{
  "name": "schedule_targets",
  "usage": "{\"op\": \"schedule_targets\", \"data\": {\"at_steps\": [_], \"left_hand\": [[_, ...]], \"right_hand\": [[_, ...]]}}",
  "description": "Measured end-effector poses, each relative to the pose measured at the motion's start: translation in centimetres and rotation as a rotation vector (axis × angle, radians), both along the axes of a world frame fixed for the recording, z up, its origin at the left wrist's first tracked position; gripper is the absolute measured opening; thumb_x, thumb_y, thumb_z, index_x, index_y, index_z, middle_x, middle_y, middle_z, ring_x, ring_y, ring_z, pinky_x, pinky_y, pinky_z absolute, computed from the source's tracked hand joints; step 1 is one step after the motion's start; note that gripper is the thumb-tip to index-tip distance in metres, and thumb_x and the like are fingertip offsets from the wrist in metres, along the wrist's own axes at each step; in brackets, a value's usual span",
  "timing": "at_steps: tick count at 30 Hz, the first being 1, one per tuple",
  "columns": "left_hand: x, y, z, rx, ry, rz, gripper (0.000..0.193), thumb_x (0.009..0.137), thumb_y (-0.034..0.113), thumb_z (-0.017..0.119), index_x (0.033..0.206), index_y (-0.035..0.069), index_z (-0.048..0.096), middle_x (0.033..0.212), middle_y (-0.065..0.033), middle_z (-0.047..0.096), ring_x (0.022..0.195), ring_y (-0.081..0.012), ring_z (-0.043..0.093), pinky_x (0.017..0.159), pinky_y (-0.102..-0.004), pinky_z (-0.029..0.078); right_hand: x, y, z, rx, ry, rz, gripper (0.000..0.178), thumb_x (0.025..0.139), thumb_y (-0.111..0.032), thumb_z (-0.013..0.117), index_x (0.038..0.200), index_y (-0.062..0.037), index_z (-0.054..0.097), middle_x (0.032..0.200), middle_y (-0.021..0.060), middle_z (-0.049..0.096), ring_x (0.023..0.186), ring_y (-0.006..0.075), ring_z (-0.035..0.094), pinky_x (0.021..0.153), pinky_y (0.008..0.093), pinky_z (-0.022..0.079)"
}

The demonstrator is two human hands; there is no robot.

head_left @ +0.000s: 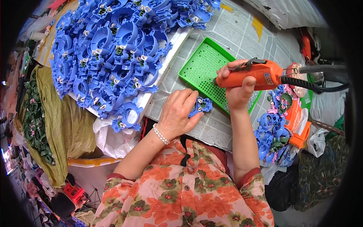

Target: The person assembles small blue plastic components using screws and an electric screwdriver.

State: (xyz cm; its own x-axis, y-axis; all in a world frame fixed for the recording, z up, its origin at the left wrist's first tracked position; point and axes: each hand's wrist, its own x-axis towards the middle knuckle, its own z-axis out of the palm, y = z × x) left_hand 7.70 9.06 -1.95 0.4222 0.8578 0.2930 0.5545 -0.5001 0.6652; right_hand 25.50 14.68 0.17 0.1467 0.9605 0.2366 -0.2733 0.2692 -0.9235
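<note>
An orange electric screwdriver [252, 72] lies across the green tray, and my right hand [240, 92] is wrapped round its body. Its tip points left and is mostly hidden at my fingers. My left hand [177, 112], with a pearl bracelet at the wrist, rests on the tabletop with its fingers and thumb round a blue plastic part [204, 104]. Much of that part is covered by the hand. Just beyond it sits the green perforated tray [188, 71], with rows of small holes and tiny pieces too small to name.
A big heap of similar blue plastic parts [113, 49] fills a white-edged tray [172, 56] at the far left. The grey tiled tabletop [239, 23] extends behind the green tray. Dark cables [321, 85] run right from the screwdriver. More blue and pink parts [273, 125] lie at right.
</note>
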Motion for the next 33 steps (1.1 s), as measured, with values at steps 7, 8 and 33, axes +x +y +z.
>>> {"op": "schedule_targets", "data": {"at_steps": [7, 8, 33], "left_hand": [[0.2, 0.1, 0.4, -0.019, 0.015, 0.004, 0.054, 0.067, 0.021, 0.074, 0.111, -0.002, 0.055, 0.104, -0.0160, 0.056, 0.093, -0.0321, 0.054, 0.082, -0.0390, 0.045], [0.2, 0.1, 0.4, -0.026, 0.014, 0.000, 0.054, 0.066, 0.021, 0.074, 0.111, -0.002, 0.055, 0.104, -0.0157, 0.056, 0.093, -0.0319, 0.054, 0.082, -0.0390, 0.045], [0.2, 0.3, 0.7, -0.083, 0.005, 0.021, 0.053, 0.060, 0.018, 0.076, 0.107, 0.002, 0.057, 0.100, -0.0130, 0.057, 0.092, -0.0311, 0.054, 0.081, -0.0388, 0.045]], "right_hand": [[0.0, 0.0, 0.2, -0.002, -0.016, -0.009, 0.075, 0.073, -0.071, 0.057, 0.099, -0.0009, 0.053, 0.074, 0.0065, 0.055, 0.067, 0.0189, 0.054, 0.071, 0.0360, 0.047], [0.0, 0.0, 0.2, 0.001, -0.006, -0.013, 0.076, 0.072, -0.072, 0.058, 0.099, -0.0004, 0.053, 0.074, 0.0066, 0.055, 0.067, 0.0191, 0.054, 0.070, 0.0361, 0.047], [-2.1, -4.6, 2.5, -0.024, 0.095, 0.138, 0.087, 0.067, -0.079, 0.054, 0.101, 0.0003, 0.049, 0.075, 0.0065, 0.054, 0.067, 0.0198, 0.054, 0.069, 0.0357, 0.044]]}}
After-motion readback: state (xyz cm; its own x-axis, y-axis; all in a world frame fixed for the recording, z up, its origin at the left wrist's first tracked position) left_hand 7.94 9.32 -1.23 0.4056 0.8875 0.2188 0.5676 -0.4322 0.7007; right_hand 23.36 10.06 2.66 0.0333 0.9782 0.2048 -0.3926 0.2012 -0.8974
